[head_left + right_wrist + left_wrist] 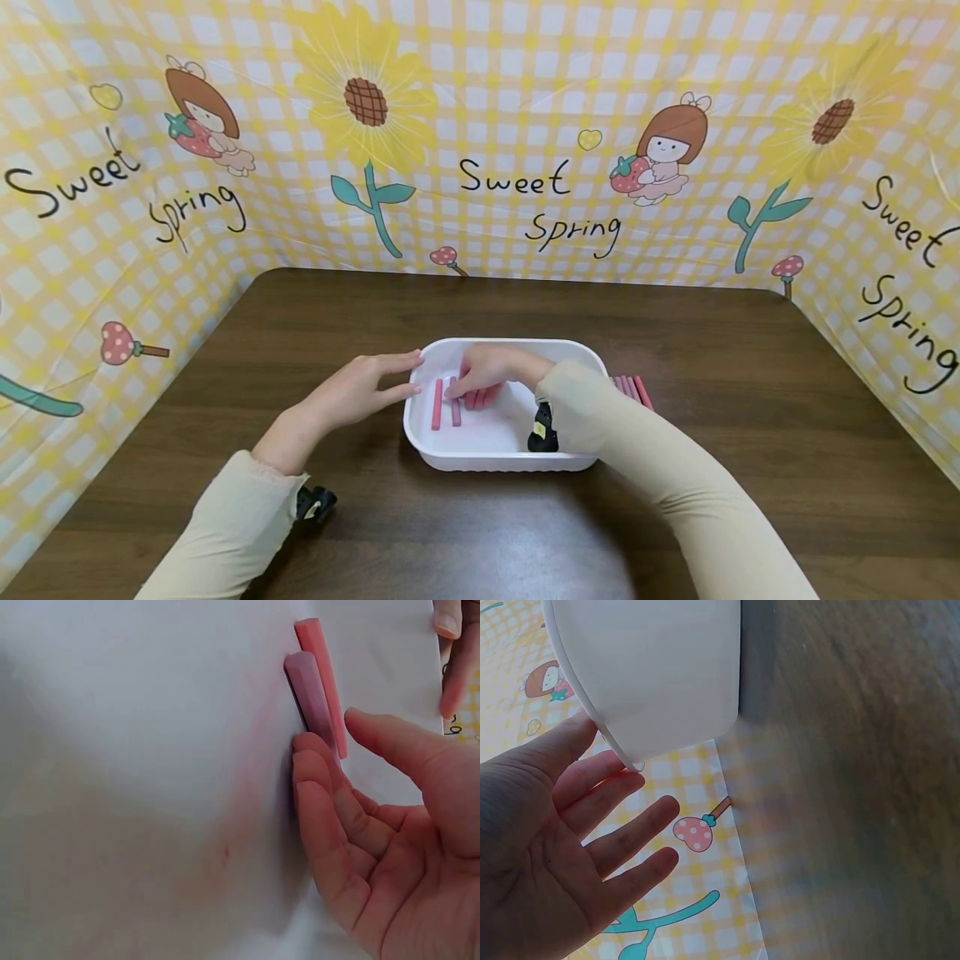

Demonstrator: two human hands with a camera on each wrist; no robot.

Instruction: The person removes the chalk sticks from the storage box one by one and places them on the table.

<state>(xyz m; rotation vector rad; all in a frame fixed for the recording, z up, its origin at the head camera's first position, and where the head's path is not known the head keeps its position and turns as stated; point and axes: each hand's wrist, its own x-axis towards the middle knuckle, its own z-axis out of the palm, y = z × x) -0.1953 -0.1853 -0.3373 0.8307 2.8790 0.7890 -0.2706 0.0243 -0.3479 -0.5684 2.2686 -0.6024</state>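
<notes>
A white tray [510, 461] with rounded corners stands on the table. Inside it, near the left end, a pink pastel stick [437, 406] and a mauve pastel stick [456, 413] lie side by side. My right hand [487, 373] reaches into the tray; its fingertips touch the near end of the mauve stick in the right wrist view, while the thumb stands apart. My left hand [351, 390] is at the tray's left end, fingers spread, with the thumb and a fingertip touching the rim in the left wrist view.
More pink and mauve sticks [642, 392] lie in a row against the tray's right side, partly hidden by the right forearm. Pinkish smears [244, 802] mark the tray floor. A yellow checked cloth [510, 100] surrounds the brown wooden table [337, 317].
</notes>
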